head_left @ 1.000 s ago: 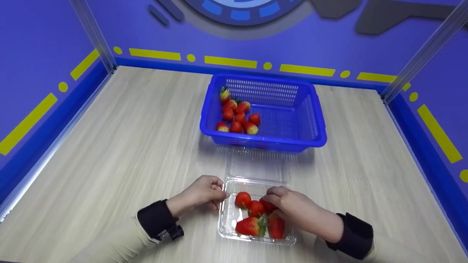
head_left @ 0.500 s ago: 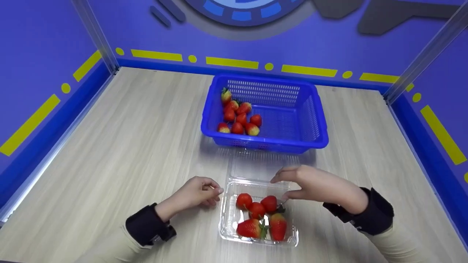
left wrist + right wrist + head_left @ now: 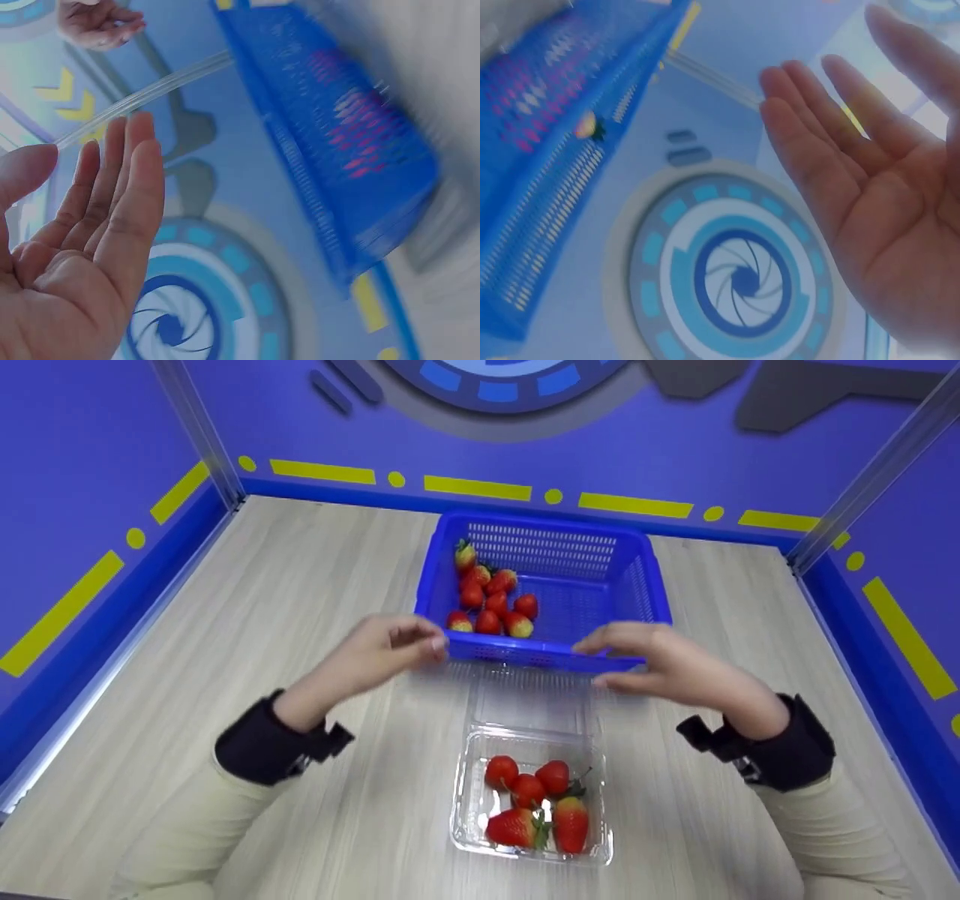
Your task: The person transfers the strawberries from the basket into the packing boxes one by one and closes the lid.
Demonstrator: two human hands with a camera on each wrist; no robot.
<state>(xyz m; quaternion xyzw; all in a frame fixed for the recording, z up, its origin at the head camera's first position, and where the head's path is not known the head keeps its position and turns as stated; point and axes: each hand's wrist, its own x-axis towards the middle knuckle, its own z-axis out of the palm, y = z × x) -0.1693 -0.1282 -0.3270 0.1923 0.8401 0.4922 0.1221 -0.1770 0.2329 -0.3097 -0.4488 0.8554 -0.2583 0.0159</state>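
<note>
My left hand [image 3: 386,652] hovers near the front left corner of a blue slotted basket [image 3: 630,585], palm bare and fingers relaxed in the left wrist view. Close to the basket's front right side is my right hand [image 3: 660,664], its fingers extended and holding nothing. Several strawberries [image 3: 496,604] lie bunched in the basket's left half. In front of the basket sits a clear plastic clamshell box [image 3: 466,840], its lid [image 3: 532,701] folded back toward the basket. Several strawberries [image 3: 527,791] rest inside the box, two bigger ones along its near side.
A pale wood-grain table [image 3: 300,585] carries everything. Blue walls with yellow markings [image 3: 476,487] enclose its back and sides, with metal posts [image 3: 191,427] at the rear corners.
The right hand let go of a strawberry in the clamshell box and rose away from it. Both hands then moved forward to the basket. The fruit in the basket stayed put.
</note>
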